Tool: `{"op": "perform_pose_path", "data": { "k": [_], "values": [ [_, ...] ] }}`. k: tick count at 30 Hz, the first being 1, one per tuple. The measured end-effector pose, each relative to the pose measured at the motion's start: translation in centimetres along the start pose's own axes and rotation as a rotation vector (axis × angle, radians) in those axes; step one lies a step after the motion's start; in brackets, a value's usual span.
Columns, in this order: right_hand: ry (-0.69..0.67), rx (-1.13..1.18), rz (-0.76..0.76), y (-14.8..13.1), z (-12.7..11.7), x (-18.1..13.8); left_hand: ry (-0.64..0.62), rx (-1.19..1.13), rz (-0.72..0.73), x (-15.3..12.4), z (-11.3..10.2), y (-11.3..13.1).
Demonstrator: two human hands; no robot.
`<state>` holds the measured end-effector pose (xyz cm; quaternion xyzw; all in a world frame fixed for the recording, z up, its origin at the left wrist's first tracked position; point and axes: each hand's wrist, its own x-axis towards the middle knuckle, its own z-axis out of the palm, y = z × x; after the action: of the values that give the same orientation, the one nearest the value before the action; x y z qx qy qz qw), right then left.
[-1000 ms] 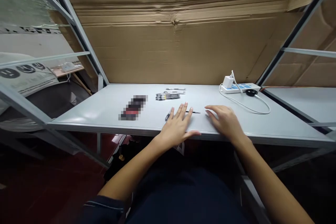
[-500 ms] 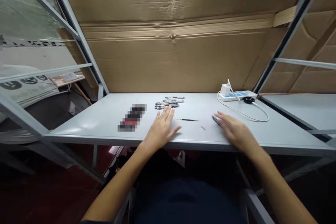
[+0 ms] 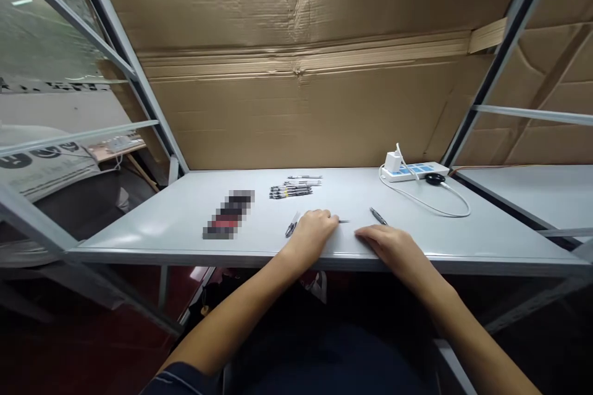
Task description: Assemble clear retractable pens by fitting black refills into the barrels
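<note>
Both my hands rest palm down near the front edge of a pale grey table (image 3: 157, 231). My left hand (image 3: 312, 236) lies with its fingers together over the thin black rod (image 3: 343, 221), and only the rod's tip shows past them. A short pen part (image 3: 291, 226) lies by that hand's thumb side. My right hand (image 3: 389, 244) lies flatter, holding nothing I can see, just below a dark slim pen (image 3: 378, 216). Farther back sits a group of pens (image 3: 290, 191). To the left is a pixelated, blurred dark-and-red package (image 3: 228, 215).
At the table's back right sits a white power strip (image 3: 414, 171) with a white charger (image 3: 393, 162), a white cable and a black round piece (image 3: 434, 179). A cardboard sheet (image 3: 296, 117) stands behind the table, between metal frame bars.
My left hand has moved right onto the thin rod. My right hand has slid back toward the table edge, uncovering the dark pen. The small piece near it no longer shows.
</note>
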<state>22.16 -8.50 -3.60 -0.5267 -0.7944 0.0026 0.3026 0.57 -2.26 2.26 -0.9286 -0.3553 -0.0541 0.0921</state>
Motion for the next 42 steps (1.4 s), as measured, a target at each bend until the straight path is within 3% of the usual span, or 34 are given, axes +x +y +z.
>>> {"op": "perform_pose_path", "data": {
  "k": [6,15,24,29,32,38,42],
  "values": [
    [0.154,0.126,0.028,0.3,0.5,0.3,0.012,0.003,0.125,-1.0,-0.1,0.4],
    [0.221,0.334,0.086,-0.2,0.2,0.1,0.079,-0.063,0.169,-1.4,0.7,0.1],
    [0.22,0.333,0.133,-0.2,0.2,0.2,0.128,-0.071,0.182,-1.6,0.9,0.4],
    [0.166,0.346,0.09,-0.4,0.3,0.2,0.133,-0.067,0.223,-1.5,1.1,0.4],
    [0.204,0.36,0.058,-0.3,0.3,0.2,0.146,-0.073,0.234,-1.5,1.3,0.4],
    [0.287,0.499,0.144,0.5,0.3,-0.1,0.211,-0.255,0.312,-1.9,2.4,0.0],
    [0.253,0.467,0.078,0.6,0.2,-0.2,0.213,-0.387,0.327,-2.0,2.9,-0.1]
  ]
}}
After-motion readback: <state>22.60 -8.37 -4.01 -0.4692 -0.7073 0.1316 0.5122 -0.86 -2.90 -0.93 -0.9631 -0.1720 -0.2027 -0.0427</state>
